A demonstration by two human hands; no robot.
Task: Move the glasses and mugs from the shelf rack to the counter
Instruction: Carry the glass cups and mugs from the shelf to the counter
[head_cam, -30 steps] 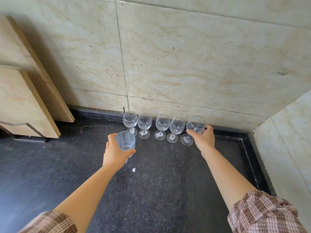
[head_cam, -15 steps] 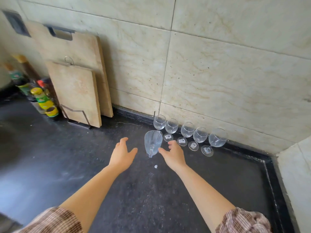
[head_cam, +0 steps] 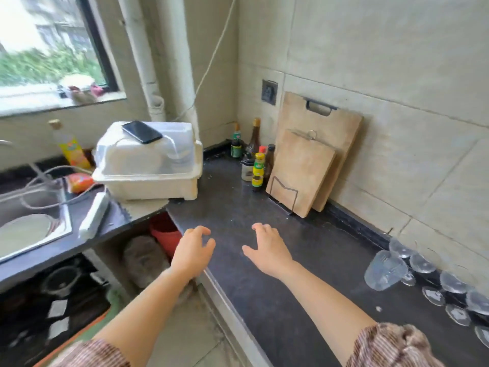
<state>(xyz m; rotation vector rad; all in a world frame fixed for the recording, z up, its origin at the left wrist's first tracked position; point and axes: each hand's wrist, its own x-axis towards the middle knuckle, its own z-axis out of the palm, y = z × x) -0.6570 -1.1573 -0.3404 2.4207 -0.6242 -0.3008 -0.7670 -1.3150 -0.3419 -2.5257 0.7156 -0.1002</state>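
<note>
Both hands are empty with fingers spread. My left hand (head_cam: 192,252) hovers over the counter's front edge, and my right hand (head_cam: 266,250) is above the dark counter (head_cam: 264,292). At the far right a clear glass mug (head_cam: 385,271) stands on the counter. Behind it, several wine glasses (head_cam: 423,263) line the wall, running off the right edge. A white covered dish rack (head_cam: 148,165) with a black phone (head_cam: 142,131) on its lid sits at the back left.
Two wooden cutting boards (head_cam: 304,170) lean on the tiled wall, with sauce bottles (head_cam: 258,169) beside them. At left are a sink (head_cam: 29,231) holding a plate, a white power strip (head_cam: 94,215), and open storage under the counter with pots.
My view has swung left, away from the glasses. Both hands have let go and drawn back from the mug and glasses, which now stand at the far right.
</note>
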